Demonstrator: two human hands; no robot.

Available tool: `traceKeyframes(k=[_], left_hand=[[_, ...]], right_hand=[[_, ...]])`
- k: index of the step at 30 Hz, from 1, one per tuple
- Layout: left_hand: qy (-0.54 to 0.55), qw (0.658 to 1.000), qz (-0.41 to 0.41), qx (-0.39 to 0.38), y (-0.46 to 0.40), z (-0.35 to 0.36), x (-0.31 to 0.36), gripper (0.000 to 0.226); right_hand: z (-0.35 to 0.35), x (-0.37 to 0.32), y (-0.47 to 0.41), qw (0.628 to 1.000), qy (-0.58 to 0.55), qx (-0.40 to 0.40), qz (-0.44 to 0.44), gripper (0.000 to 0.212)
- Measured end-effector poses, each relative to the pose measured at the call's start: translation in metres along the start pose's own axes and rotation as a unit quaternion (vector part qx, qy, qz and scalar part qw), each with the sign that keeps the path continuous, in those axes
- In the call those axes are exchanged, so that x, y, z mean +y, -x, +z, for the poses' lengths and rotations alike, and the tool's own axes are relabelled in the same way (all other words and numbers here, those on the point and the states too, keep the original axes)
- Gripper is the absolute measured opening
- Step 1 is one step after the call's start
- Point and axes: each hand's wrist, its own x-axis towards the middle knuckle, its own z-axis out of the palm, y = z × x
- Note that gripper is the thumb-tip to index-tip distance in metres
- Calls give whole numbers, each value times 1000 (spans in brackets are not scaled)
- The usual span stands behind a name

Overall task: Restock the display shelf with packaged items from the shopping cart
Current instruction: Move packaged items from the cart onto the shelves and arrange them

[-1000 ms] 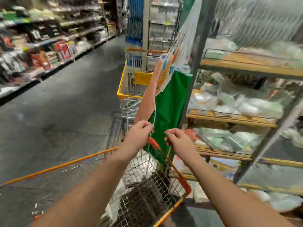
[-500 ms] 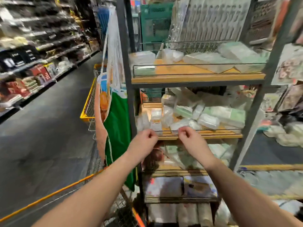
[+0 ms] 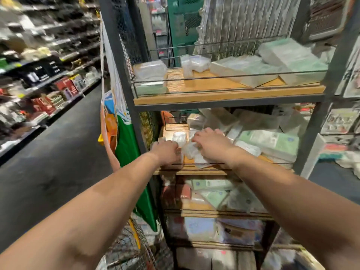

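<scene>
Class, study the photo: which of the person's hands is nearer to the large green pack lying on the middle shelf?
Right. The right hand lies just left of the green pack, on the small clear packets. The left hand is farther left, beyond those packets.

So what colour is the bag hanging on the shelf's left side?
Mostly green, white top with orange and blue print; the bag, head view.
</scene>
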Motion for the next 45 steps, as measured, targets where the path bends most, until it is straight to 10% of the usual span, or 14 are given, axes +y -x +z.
traceKeyframes(k=[15, 22, 27, 32, 39, 45], left_hand=[[29, 990, -26, -137, -25, 6, -15, 109], [-89, 993, -41, -60, -15, 2, 10, 65], [-13, 996, -82, -34, -22, 11, 19, 59], [75, 989, -128, 29, -23, 24, 38, 46], [253, 948, -117, 152, -15, 12, 57, 58], [593, 778, -98, 183, 71, -7, 18, 77]], right_hand=[[28, -5, -49, 991, 116, -34, -58, 52], [9, 1, -34, 984, -91, 71, 134, 39], [-12, -7, -2, 724, -595, 127, 326, 25], [4, -14, 26, 440, -815, 136, 353, 25], [15, -12, 46, 371, -844, 141, 360, 45], [11, -58, 52, 443, -823, 95, 343, 25]])
